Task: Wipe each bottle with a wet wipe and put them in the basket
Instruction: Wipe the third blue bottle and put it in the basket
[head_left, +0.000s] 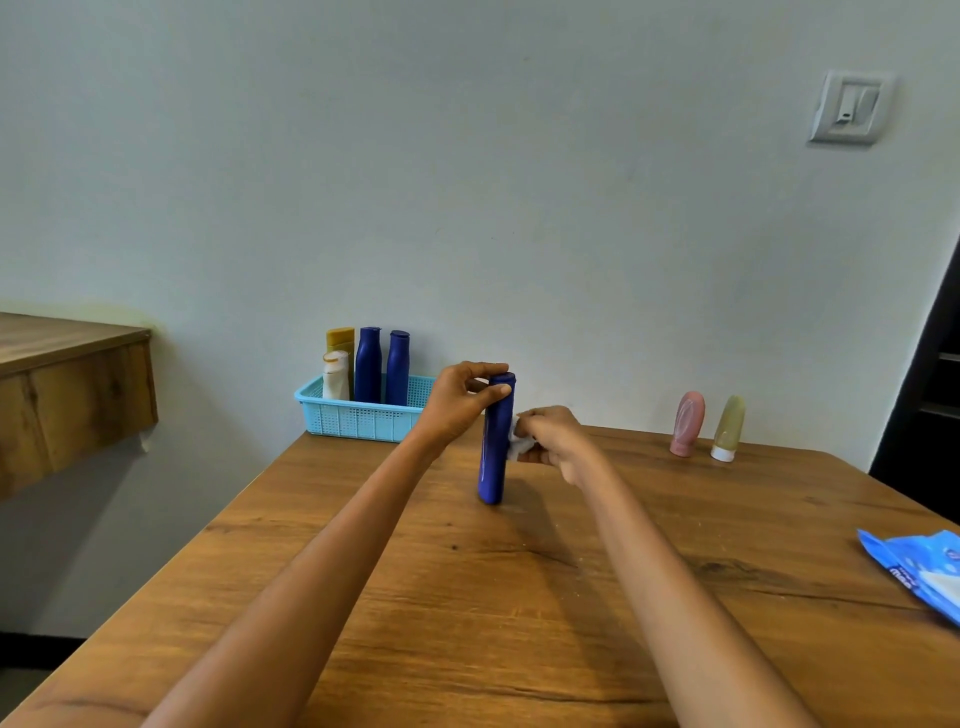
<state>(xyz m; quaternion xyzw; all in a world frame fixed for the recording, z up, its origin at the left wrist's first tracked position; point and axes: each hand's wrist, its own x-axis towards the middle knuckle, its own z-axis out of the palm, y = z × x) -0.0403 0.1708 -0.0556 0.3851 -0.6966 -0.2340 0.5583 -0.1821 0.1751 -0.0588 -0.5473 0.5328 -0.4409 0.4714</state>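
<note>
A tall dark blue bottle (494, 452) stands upright on the wooden table (467, 597). My left hand (460, 400) grips its cap from the left. My right hand (553, 436) holds a crumpled white wet wipe (519, 439) against the bottle's right side. At the table's far left edge stands a light blue basket (358, 418) holding two dark blue bottles (368, 364), a yellow bottle (340, 340) and a white bottle (335, 376), all upright. A pink bottle (687, 423) and a pale green bottle (727, 428) stand cap-down at the far right of the table.
A blue wet-wipe pack (919, 571) lies at the table's right edge. A wooden shelf (72, 374) juts out at the left, beyond the table. The wall runs close behind the table, with a switch (849, 106) high on the right.
</note>
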